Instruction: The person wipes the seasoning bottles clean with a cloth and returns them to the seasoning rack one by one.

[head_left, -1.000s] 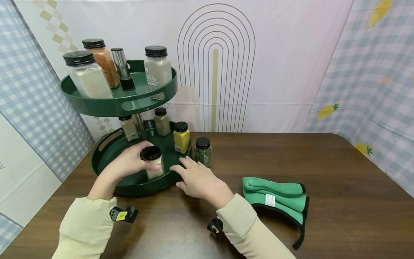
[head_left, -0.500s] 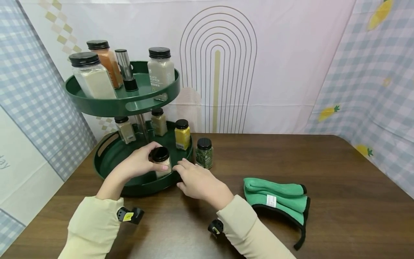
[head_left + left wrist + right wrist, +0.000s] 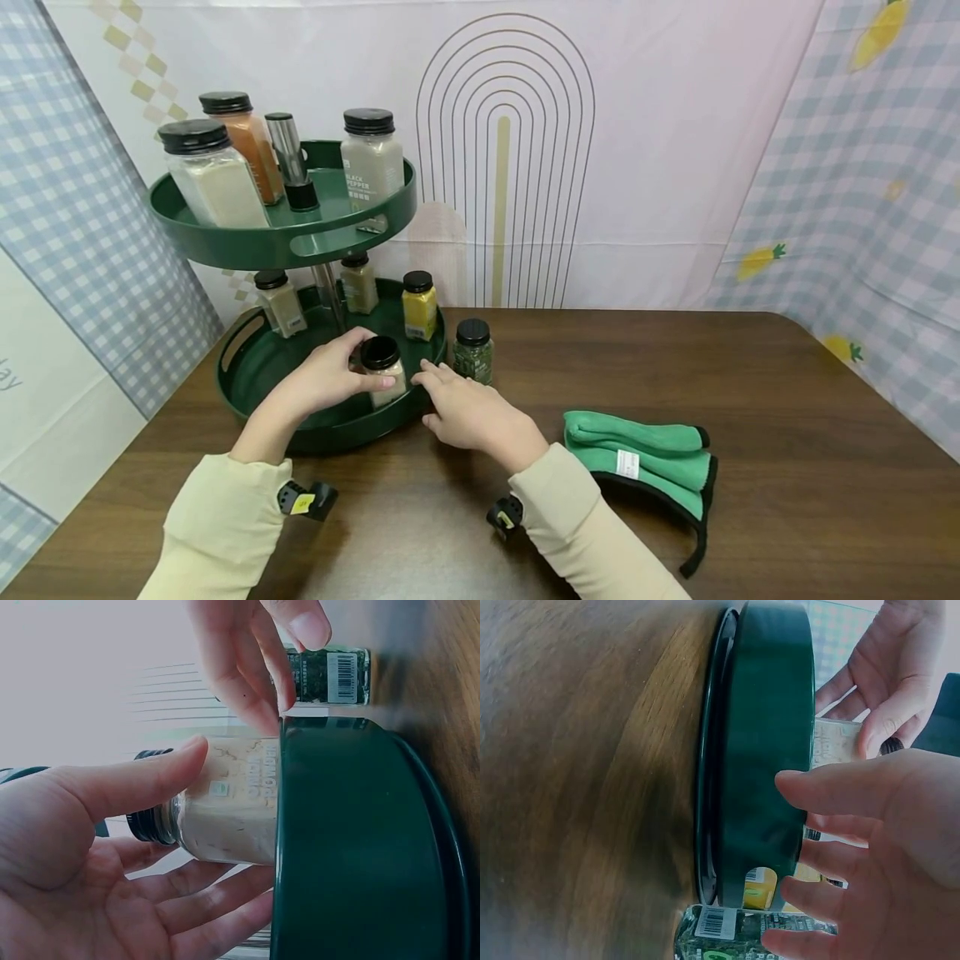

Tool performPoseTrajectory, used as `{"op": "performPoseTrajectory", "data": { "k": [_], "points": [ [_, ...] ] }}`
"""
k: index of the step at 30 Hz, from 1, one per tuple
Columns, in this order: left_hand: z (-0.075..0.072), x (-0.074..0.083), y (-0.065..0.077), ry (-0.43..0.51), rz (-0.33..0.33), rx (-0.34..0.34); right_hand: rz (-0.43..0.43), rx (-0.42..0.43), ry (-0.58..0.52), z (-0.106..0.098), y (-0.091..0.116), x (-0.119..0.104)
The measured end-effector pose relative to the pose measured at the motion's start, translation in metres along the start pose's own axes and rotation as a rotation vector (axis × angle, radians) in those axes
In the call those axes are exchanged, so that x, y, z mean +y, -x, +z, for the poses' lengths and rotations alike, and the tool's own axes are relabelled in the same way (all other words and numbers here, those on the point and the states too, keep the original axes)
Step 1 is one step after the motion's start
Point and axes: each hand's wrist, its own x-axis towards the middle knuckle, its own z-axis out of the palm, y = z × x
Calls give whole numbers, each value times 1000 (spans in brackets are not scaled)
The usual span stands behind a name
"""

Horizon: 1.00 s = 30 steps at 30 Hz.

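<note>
My left hand [image 3: 322, 379] holds a spice jar [image 3: 387, 392] of pale powder with a black lid, thumb on one side and fingers on the other. The jar stands inside the front wall of the green lower tray [image 3: 337, 437]; the left wrist view shows "POWDER" on its label [image 3: 262, 769]. My right hand [image 3: 480, 412] is at the lower tray's right front rim, fingers loosely extended and spread, thumb close to the wall in the right wrist view. Beside its fingertips a jar of green herbs [image 3: 472, 354] stands on the table, outside the tray.
On the lower tray stand a yellow jar [image 3: 420, 312] and two pale jars behind. The upper tray [image 3: 247, 246] overhangs them with several tall jars, including black pepper [image 3: 372, 167], and a metal cylinder [image 3: 288, 158]. A folded green cloth [image 3: 637, 450] lies right.
The lower tray's jars have shifted around: the held jar went right with my left hand, the yellow one back, the rear ones left. My right hand has moved slightly right along the rim.
</note>
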Motion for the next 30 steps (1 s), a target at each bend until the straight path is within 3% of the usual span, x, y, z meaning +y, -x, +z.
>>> {"op": "performPoseTrajectory", "data": {
  "k": [5,13,17,20,23,25,27,30],
  "points": [
    [1,1,-1,-18,4,4,14,-2,-7,0,-1,3],
    [-2,3,2,-26,30,-46,30,-17,-1,-1,-1,3],
    [-4,10,5,-62,1,-73,35,-55,-2,-4,1,3],
    [-1,20,6,-87,14,1,57,-122,-27,-15,9,3],
    [7,33,7,-53,107,175,74,-151,-55,-38,26,2],
    [17,41,6,8,192,261,58,-112,-73,-57,43,3],
    [29,48,3,92,249,258,30,-37,-88,-77,65,6],
    [48,53,-3,206,237,129,-15,81,-97,-101,101,14]
  ]
}}
